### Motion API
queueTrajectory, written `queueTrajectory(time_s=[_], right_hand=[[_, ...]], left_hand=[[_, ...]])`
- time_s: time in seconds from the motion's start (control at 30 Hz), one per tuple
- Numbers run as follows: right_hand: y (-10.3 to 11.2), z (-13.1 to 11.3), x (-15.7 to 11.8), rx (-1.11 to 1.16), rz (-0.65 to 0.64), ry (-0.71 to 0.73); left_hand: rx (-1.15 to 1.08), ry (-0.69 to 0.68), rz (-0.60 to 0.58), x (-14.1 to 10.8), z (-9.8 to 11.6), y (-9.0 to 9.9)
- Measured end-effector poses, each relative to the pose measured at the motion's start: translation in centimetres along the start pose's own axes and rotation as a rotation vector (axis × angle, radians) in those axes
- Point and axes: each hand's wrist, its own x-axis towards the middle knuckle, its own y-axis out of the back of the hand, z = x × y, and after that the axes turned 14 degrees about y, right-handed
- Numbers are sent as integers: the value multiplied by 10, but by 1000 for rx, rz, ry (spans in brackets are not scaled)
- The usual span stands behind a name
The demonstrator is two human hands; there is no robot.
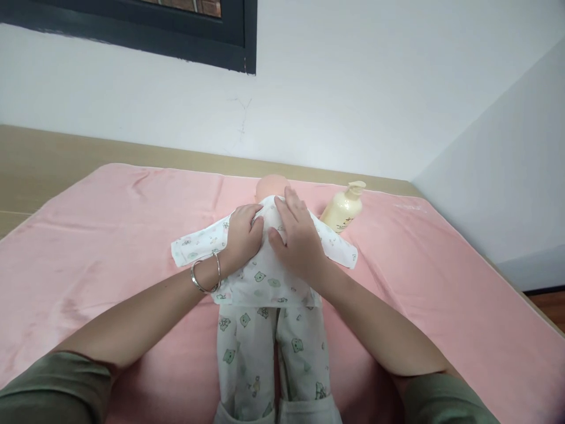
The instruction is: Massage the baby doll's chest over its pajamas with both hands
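A baby doll (271, 186) lies stretched out with its head away from me, dressed in a white top (273, 282) and white trousers (247, 347) with green animal prints. Which way its face points is hard to tell. My left hand (244, 232), with a silver bangle (205, 274) at the wrist, rests on the left side of the doll's upper body, fingers extended. On the other side, my right hand (296, 235) lies flat with spread fingers over the upper body near the neck. Both sleeves of the top stick out sideways.
A cream pump bottle (343, 207) leans to the right of the doll's head. Beneath everything is a pink blanket (132, 235) over a wooden surface (53, 144). A white wall (353, 88) stands behind, with a dark window frame (198, 35) at upper left.
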Motion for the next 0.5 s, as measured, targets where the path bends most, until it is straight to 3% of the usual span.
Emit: queueTrajectory(time_s=[0.07, 0.17, 0.3, 0.4, 0.5], right_hand=[[-3, -2, -2, -51, -26, -9], [-2, -8, -8, -70, -187, -17], [27, -23, -9, 66, -385, 49], [61, -26, -4, 143, -293, 75], [92, -9, 1, 125, -102, -6]], left_hand=[[34, 5, 11, -2, 1, 0], [86, 10, 15, -3, 4, 1], [194, -27, 49, -7, 10, 3], [275, -103, 44, -17, 20, 7], [175, -198, -78, -29, 37, 13]])
